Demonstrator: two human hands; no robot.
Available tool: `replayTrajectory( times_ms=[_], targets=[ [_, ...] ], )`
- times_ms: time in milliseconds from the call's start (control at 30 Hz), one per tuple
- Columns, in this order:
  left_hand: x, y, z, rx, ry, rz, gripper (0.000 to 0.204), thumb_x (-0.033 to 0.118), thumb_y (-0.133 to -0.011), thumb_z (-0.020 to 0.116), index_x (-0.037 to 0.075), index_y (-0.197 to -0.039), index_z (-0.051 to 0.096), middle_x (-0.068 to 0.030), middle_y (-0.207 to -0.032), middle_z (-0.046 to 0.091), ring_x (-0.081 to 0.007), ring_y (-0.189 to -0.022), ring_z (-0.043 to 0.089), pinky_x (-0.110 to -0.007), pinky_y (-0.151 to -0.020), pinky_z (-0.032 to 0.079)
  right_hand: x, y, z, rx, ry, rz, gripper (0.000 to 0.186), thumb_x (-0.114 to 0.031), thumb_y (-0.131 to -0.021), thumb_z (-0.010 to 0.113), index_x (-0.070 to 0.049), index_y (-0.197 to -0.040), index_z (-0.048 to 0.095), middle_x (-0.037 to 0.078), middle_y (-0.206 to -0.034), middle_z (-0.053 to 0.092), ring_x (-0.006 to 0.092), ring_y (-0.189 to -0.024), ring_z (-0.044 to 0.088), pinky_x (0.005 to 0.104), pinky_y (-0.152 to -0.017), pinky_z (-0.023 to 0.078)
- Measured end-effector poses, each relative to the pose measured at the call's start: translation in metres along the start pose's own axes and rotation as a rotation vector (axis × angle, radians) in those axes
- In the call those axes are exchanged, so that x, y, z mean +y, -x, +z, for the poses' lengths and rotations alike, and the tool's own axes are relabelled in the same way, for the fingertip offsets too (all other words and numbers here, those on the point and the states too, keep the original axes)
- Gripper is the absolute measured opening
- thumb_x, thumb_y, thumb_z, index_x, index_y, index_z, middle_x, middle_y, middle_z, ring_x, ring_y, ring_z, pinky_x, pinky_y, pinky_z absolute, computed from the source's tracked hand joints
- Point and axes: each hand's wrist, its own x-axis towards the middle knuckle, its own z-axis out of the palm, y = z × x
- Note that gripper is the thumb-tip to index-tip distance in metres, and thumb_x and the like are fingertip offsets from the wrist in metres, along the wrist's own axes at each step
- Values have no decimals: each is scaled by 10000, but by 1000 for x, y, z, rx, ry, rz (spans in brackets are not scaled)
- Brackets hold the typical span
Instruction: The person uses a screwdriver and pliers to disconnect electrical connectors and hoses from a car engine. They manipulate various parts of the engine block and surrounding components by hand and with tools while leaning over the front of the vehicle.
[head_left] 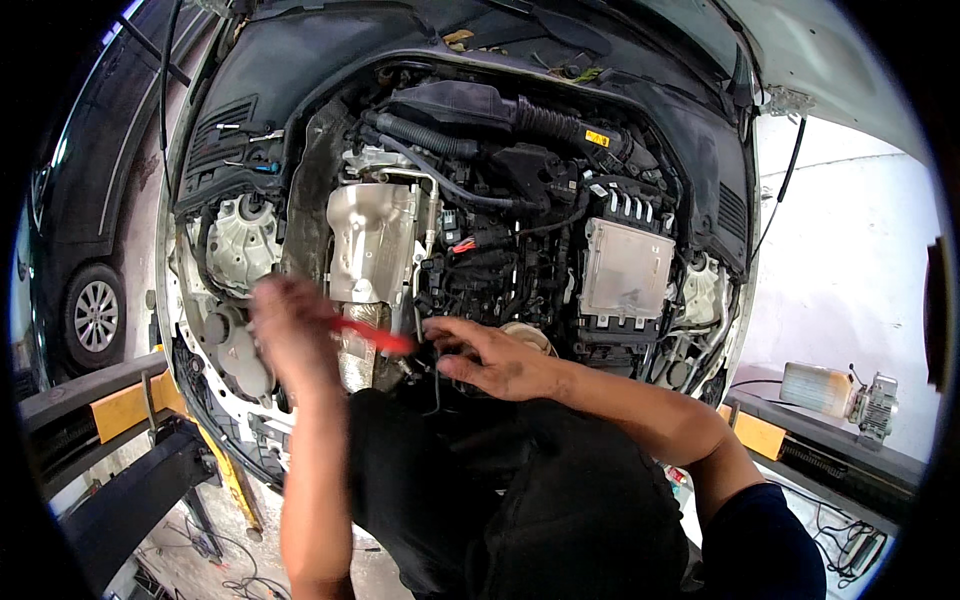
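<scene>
My left hand [292, 335], smeared by motion, is closed around a red tool [375, 335] on the left side of the engine bay. The tool's red part points right, and blur hides its exact kind. My right hand [490, 358] reaches in from the right at the engine's front edge. Its fingers are slightly bent and apart from the thumb, with no held thing visible. Just left of its fingertips runs a thin metal pipe [418, 318]. A silver heat shield [368, 245] lies beyond the tool, and black engine parts [490, 275] fill the middle.
A silver-topped box [628, 268] sits right of the engine. Small tools [250, 167] rest on the left black cowl. Yellow-and-black lift arms [130, 405] flank the car. A dark car [85, 200] stands at left, and a motor [875, 405] at right.
</scene>
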Motion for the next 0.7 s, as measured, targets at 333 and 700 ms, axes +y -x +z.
replayTrajectory(
  times_ms=[333,700],
  targets=[
    [-158,25,79,-573,-1551,678,566,238,-911,547,-56,-1359,365,-208,-1363,422,-343,-1254,414,-442,-1044,336,13,108,-93,550,417,528,284,-272,-936,572,4,-976,623,144,-646,575,250,-606,585,370,-594,456],
    [-166,33,97,-523,-1661,479,623,260,-717,701,-28,-1237,513,-198,-1241,479,-349,-1160,446,-445,-961,375,-18,94,-180,403,995,214,220,-184,-861,613,-39,-1025,636,181,-840,640,370,-755,630,450,-671,497]
  ],
)
